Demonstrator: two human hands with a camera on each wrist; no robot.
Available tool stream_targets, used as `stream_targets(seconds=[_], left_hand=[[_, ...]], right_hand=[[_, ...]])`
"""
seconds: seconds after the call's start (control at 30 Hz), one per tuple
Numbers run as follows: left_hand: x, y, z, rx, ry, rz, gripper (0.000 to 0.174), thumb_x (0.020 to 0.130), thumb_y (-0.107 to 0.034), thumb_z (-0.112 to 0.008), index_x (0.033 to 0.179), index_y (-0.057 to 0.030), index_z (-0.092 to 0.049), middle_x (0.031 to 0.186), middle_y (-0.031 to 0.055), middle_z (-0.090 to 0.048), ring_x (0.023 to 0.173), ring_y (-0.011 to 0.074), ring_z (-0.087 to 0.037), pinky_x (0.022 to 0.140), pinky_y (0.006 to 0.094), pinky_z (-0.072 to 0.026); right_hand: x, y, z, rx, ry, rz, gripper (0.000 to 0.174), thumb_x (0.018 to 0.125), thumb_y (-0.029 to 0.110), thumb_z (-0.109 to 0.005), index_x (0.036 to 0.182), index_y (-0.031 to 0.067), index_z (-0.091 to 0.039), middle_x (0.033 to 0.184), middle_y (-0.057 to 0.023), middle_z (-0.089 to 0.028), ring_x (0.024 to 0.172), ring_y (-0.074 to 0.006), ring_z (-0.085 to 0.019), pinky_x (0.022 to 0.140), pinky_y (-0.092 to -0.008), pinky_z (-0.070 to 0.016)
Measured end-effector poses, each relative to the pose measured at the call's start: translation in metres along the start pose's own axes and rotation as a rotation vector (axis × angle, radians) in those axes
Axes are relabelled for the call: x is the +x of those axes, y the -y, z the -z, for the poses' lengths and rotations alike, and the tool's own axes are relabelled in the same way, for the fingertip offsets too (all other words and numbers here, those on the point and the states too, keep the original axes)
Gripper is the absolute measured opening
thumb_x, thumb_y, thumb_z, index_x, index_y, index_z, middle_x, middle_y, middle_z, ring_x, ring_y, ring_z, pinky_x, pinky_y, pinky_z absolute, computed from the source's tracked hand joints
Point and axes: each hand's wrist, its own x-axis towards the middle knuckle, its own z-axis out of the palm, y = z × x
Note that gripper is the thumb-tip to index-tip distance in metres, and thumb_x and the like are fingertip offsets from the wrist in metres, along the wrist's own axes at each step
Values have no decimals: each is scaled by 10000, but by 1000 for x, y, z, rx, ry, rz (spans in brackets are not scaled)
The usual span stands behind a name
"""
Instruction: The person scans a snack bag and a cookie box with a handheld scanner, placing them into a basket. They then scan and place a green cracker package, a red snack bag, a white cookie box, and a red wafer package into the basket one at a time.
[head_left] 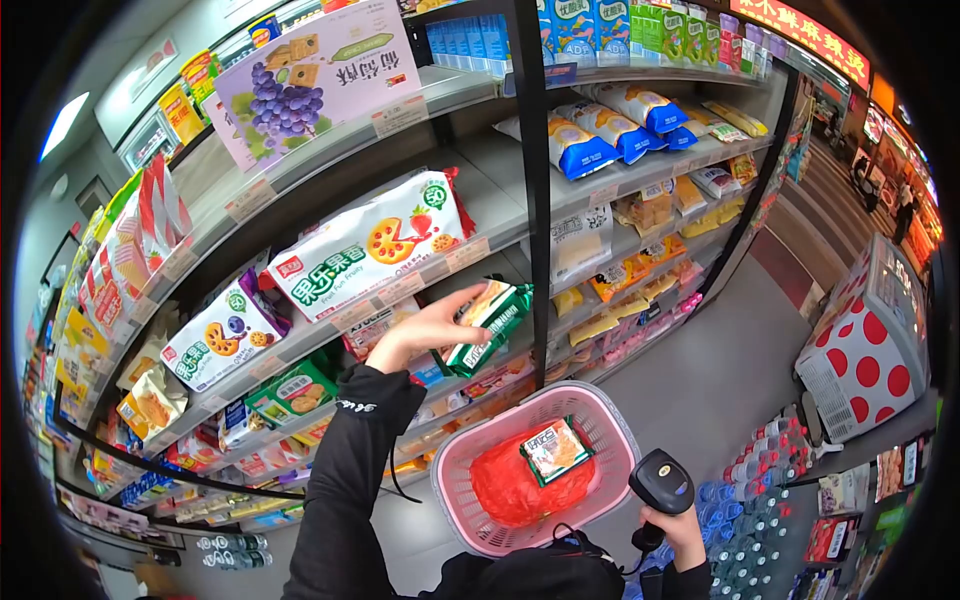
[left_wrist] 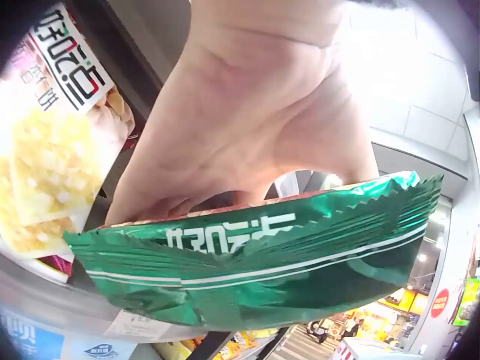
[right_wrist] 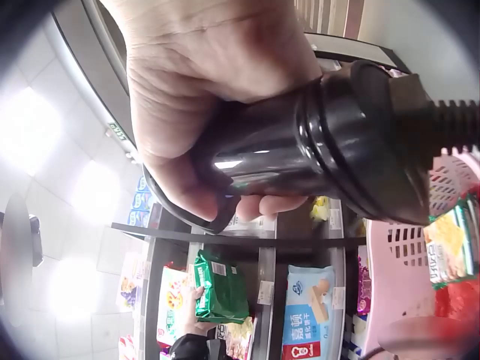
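My left hand (head_left: 435, 328) grips a green biscuit packet (head_left: 493, 340) in front of the lower shelf, fingers and thumb spread over its printed face. In the left wrist view the crimped end and green side of the packet (left_wrist: 255, 274) show below the hand. My right hand (head_left: 685, 530) holds a black barcode scanner (head_left: 662, 482) by its handle, beside the basket. A pink basket (head_left: 500, 415) stands below, holding a red plastic bag (head_left: 500, 492) with a similar green-edged biscuit packet (head_left: 557, 452) on top.
Shelves of snacks curve round the left, with large white biscuit bags (head_left: 375, 240) above the left hand. A black shelf post (head_left: 537, 200) rises beside the packet. Bottled drinks (head_left: 745, 520) and a red-dotted white box (head_left: 868, 350) stand at the right.
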Motion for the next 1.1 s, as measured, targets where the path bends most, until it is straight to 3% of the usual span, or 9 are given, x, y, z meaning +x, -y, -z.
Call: stream_targets(seconds=[0.23,0.27,0.4,0.53,0.6,0.7,0.83,0.97,1.1], left_hand=[[25,-27,7,241,-100,8,806,637,-298,-658,1297,2,-305,1229,181,-421,1158,219,-380,965,275,-267],[29,-33,7,270,-70,90,829,624,-285,-659,1310,-11,-282,1145,175,-476,983,199,-503,827,260,-395],[39,-26,10,242,24,182,860,600,-245,-642,1335,-51,-239,974,115,-528,519,107,-465,413,213,-380],[46,-7,11,391,-13,208,876,579,-236,-638,1337,-56,-239,1072,152,-509,729,172,-552,602,245,-456],[56,19,11,693,-132,-102,872,570,-230,-624,1334,-53,-244,1193,179,-451,1025,231,-497,846,273,-397],[63,28,16,545,-50,7,855,577,-230,-615,1330,-49,-252,1275,186,-386,1203,254,-348,975,273,-265],[62,18,16,528,-19,78,790,599,-216,-602,1306,-33,-301,1245,166,-421,1105,235,-443,908,279,-347],[54,9,-13,948,-229,21,412,680,-98,-566,1092,-81,-553,1170,196,-472,953,334,-527,808,352,-433],[53,15,-34,972,-269,64,452,675,-31,-537,1120,-106,-525,1139,193,-499,958,340,-534,801,380,-446]], right_hand=[[11,0,23,84,-21,-44,327,623,-48,-665,925,-7,-546,699,-55,-580,582,-147,-567,544,-277,-461],[13,0,25,89,-23,-56,334,623,-48,-665,933,-10,-545,701,-58,-581,583,-149,-568,545,-279,-462],[18,2,30,86,-34,-74,348,623,-54,-662,948,-18,-543,703,-64,-582,584,-154,-570,549,-282,-464],[21,-1,35,94,-11,-89,354,624,-59,-660,955,-21,-538,707,-67,-585,588,-156,-572,550,-284,-465],[21,-5,39,43,42,-68,404,663,-23,-626,1048,-36,-505,919,-141,-591,603,-168,-558,560,-283,-445],[23,-1,38,87,-3,-102,366,628,-59,-656,970,-22,-533,717,-68,-587,590,-155,-570,558,-280,-465],[22,5,34,83,-11,-97,363,630,-59,-654,970,-22,-532,709,-66,-582,586,-155,-567,559,-280,-463],[22,0,36,81,-11,-104,348,633,-60,-652,960,-24,-537,697,-66,-579,583,-155,-565,554,-279,-459],[22,1,30,90,0,-83,327,642,-62,-646,948,-27,-538,690,-67,-576,579,-155,-562,550,-278,-457]])
